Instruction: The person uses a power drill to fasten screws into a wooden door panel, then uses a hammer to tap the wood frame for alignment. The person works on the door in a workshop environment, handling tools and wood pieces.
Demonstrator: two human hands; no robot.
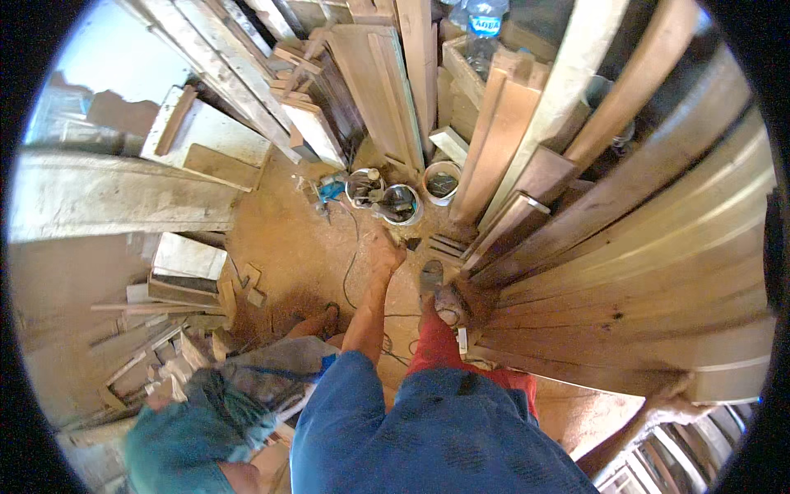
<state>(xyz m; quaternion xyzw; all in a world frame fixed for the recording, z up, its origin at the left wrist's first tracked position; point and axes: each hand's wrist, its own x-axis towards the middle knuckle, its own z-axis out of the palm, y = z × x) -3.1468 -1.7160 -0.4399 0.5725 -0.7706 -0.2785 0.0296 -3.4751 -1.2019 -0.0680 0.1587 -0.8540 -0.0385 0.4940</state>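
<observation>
My left hand (383,250) is stretched out low over the floor, just in front of the buckets. Its fingers look curled closed; a small dark piece (413,244) shows beside them, and I cannot make out whether they hold it. At the lower right, my right hand (676,402) grips the end of a large wooden board (609,329) leaning along the right side. Beyond my left hand stand a white bucket (401,221) with metal tools, a second bucket (352,198) behind it, and a third bucket (441,196) to the right. A blue power tool (331,191) lies left of them.
A person in a green shirt (189,436) is close on my left. Planks (378,90) lean at the back, near a water bottle (485,25). A dark cord (349,276) crosses the dusty floor. Wood offcuts (253,286) lie at left, by a white-topped block (189,255).
</observation>
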